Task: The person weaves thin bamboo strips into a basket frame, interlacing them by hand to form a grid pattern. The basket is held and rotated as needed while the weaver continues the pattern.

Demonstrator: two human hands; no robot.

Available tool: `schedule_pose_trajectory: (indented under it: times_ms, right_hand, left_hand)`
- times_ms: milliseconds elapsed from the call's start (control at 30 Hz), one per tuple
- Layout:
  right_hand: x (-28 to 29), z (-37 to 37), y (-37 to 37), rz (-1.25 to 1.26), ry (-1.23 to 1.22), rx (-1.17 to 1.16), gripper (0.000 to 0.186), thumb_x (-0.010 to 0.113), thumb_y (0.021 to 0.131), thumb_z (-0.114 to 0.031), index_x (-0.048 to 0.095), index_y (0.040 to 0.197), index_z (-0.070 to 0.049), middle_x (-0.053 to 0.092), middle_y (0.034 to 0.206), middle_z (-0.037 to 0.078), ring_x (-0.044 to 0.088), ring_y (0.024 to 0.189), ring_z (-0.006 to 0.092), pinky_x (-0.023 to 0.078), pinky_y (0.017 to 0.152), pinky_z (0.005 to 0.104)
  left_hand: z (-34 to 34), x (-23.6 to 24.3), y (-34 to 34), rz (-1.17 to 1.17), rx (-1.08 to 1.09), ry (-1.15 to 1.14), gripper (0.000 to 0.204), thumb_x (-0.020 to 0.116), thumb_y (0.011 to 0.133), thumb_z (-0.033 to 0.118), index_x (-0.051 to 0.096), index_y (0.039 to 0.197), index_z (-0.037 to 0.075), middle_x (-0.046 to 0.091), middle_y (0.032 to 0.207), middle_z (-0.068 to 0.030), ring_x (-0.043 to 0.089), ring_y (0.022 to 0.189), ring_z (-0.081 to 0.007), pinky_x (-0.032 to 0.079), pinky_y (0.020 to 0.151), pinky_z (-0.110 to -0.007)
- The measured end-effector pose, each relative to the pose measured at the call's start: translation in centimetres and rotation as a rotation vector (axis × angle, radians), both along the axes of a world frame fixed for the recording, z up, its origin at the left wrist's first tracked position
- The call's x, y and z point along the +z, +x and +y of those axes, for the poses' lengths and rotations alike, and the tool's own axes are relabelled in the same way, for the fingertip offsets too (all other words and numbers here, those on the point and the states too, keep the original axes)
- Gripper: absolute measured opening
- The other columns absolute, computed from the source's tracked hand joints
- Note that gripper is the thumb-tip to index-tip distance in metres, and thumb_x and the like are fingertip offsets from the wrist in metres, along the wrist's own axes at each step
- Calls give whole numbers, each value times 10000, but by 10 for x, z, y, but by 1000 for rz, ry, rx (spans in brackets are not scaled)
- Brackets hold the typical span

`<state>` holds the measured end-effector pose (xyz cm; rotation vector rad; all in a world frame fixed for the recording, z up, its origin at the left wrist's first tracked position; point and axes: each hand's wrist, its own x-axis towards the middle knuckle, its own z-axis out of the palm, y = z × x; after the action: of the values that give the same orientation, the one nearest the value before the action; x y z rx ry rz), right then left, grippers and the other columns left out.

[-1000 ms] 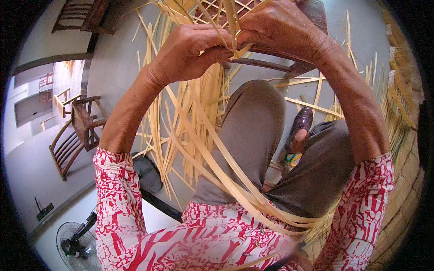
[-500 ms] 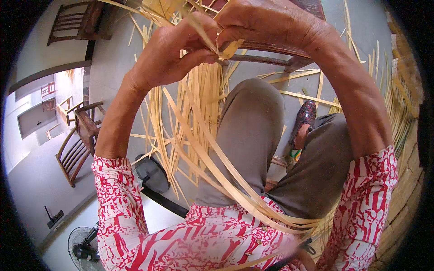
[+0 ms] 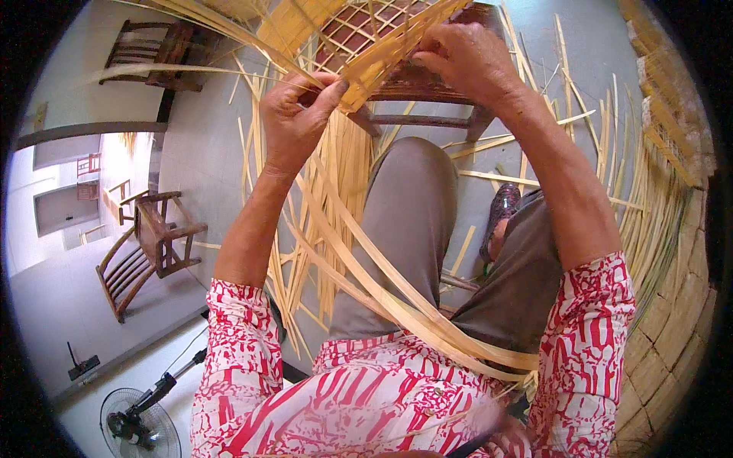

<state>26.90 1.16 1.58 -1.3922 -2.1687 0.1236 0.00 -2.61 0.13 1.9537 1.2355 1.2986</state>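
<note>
A grey floor (image 3: 599, 46) spreads under everything, and above its lower part comes the person's red-and-white patterned shirt (image 3: 366, 389), then the brown trousers (image 3: 412, 221) with one knee raised toward the work. Beside that knee lies a heap of pale loose strips (image 3: 347, 164), mostly running up and down the view, while a few long lap strips (image 3: 382, 290) curve across the thigh toward the right elbow. Past the knee stands a dark reddish-brown wooden bench (image 3: 427, 93); over its top spreads an open lattice (image 3: 374, 27) of crossed pale strips. A slat-backed wooden chair (image 3: 156, 229) stands well off to the left, and below it a black fan (image 3: 141, 427), too small in view for any lettering to be read. The flat, yellowish woven band (image 3: 385, 61) is held up in front of the bench, between the two hands; its long axis slants from the left thumb at lower left to the upper edge at upper right, and whether it joins the lattice cannot be told. Thin unwoven strips (image 3: 237, 32) fan from the left fingers toward the upper left. The left hand (image 3: 301, 111) pinches the band's lower end narrowly between thumb and fingers. The right hand (image 3: 469, 61) is bent at the band's right edge, fingers curled; how firmly it grips is hidden.
</note>
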Motion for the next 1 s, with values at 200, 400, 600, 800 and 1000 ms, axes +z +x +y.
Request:
schedule_pose_trajectory:
  times_ms: [200, 400, 600, 800, 1000]
  right_hand:
    - [-23, -25, -19, 533, -446, 38, 261, 611, 848, -217, 751, 983, -42, 715, 915, 232, 711, 883, 381, 564, 809, 472]
    - [7, -33, -49, 1136, -956, -8, 319, 480, 1004, -107, 555, 1303, -21, 670, 1046, 88, 635, 823, 125, 568, 752, 295]
    - [3, -17, -67, 1652, -838, -129, 167, 439, 993, -25, 567, 1095, -55, 657, 1012, 83, 642, 906, 172, 566, 864, 369]
    - [-3, -8, -63, 2043, -910, 31, 174, 471, 902, 12, 520, 1038, -83, 637, 1001, 96, 658, 873, 225, 568, 811, 462]
    - [1, -7, -50, 1650, -866, 268, 209, 544, 919, -79, 677, 1080, -88, 683, 993, 85, 687, 894, 195, 601, 812, 400]
  left_hand:
    - [13, -1, 11, 1, 61, 19, 98, 773, 871, 85, 740, 895, -5, 687, 800, -19, 615, 679, -60, 496, 620, -220]
    - [19, 11, 15, -10, 86, 19, 94, 778, 854, 67, 728, 850, -12, 682, 782, -28, 618, 650, -61, 503, 586, -226]
    - [15, 13, 10, -32, 21, -1, 97, 772, 857, 72, 738, 888, -14, 686, 803, -50, 638, 669, -88, 519, 605, -234]
    - [14, 23, 7, -86, -117, 43, 94, 782, 843, 44, 745, 908, -13, 687, 829, -64, 661, 730, -123, 540, 643, -259]
    - [13, 27, 9, -80, -138, 69, 96, 786, 852, 66, 757, 916, 1, 689, 831, -55, 649, 743, -117, 523, 645, -256]
